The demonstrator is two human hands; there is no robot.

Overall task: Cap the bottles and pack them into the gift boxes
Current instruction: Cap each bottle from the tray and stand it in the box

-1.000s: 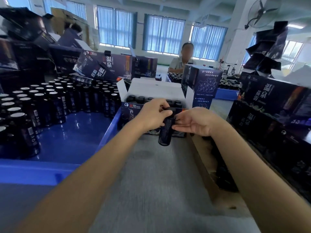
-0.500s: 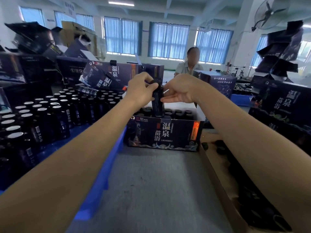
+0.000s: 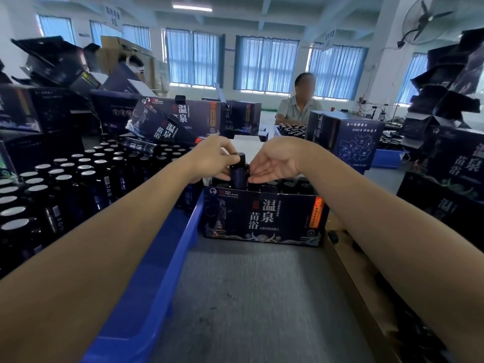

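Note:
A dark capped bottle [image 3: 238, 174] stands upright, its lower part sunk into the open dark gift box [image 3: 262, 218] in front of me. My left hand [image 3: 213, 159] grips the bottle round its black cap and neck. My right hand [image 3: 275, 163] touches the bottle's right side with nearly straight fingers. Other capped bottles [image 3: 296, 183] fill the box behind it. On the left, several foil-topped uncapped bottles [image 3: 65, 184] stand in a blue tray [image 3: 162, 260].
Stacks of dark gift boxes [image 3: 183, 119] stand behind the tray and at the right [image 3: 453, 163]. A cardboard box [image 3: 351, 263] with black caps lies at my right. A person [image 3: 298, 103] sits across the room. Grey table surface [image 3: 248, 297] lies below my arms.
Both hands have lowered the bottle from above the gift box down into it; the camera view has tilted up a little.

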